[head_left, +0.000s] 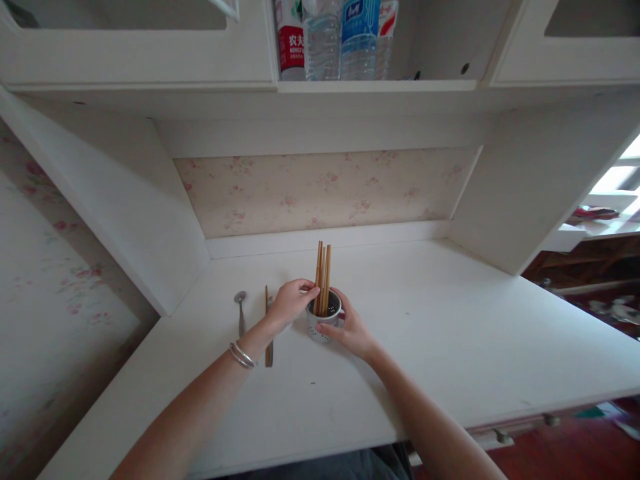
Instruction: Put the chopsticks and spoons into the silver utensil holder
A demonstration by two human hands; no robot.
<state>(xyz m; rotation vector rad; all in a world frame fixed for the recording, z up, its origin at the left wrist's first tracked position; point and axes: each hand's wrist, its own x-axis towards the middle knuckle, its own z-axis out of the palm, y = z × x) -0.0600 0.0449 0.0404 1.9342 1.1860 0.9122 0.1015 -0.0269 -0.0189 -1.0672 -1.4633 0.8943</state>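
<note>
A light-coloured perforated metal cup (320, 327) stands upright on the white desktop, with several wooden chopsticks (325, 277) upright in it. My right hand (353, 327) is wrapped around the cup's right side, by its handle. At the rim's left side, my left hand (295, 300) has thumb and fingers pinched on the leftmost chopstick, whose lower end is inside the cup. Left of the cup, a metal spoon (241, 303) lies partly behind my left wrist. Beside it are more chopsticks (267, 357) and a metal utensil handle (271, 355), also partly hidden by that wrist.
Above the desk (450, 333) hangs a white cabinet with several plastic bottles (323, 47) in its open compartment. White side panels (540, 173) bound the desk at left and right, and a floral back panel (310, 193) stands behind. Drawer knobs (503, 437) show below the front edge.
</note>
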